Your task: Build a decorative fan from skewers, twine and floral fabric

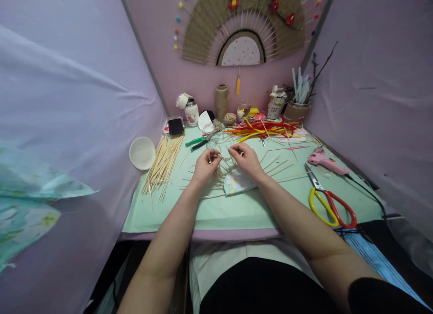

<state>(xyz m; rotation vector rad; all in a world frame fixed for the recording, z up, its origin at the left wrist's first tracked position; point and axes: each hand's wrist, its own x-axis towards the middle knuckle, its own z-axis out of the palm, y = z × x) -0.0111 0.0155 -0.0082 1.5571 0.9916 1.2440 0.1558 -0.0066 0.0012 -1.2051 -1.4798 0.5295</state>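
My left hand [207, 164] is closed in a pinch on thin brown twine [216, 157]. Opposite it, my right hand [246, 157] also pinches the twine, fingers pressed together. Loose loops of the twine run between and behind both hands. Beneath them lies a half-round piece covered in pale flowered fabric [233, 182], with thin wooden sticks [279, 166] fanning out from it on both sides. My right wrist and forearm hide part of this piece.
Scissors [327, 201] and a pink glue gun [328, 163] lie on the right. Left are a pile of wooden sticks [165, 163], a white bowl [142, 153] and green-handled pliers [198, 143]. Behind stand a twine spool [222, 103] and orange pipe cleaners [264, 128]. A decorated fan [203, 30] hangs on the wall.
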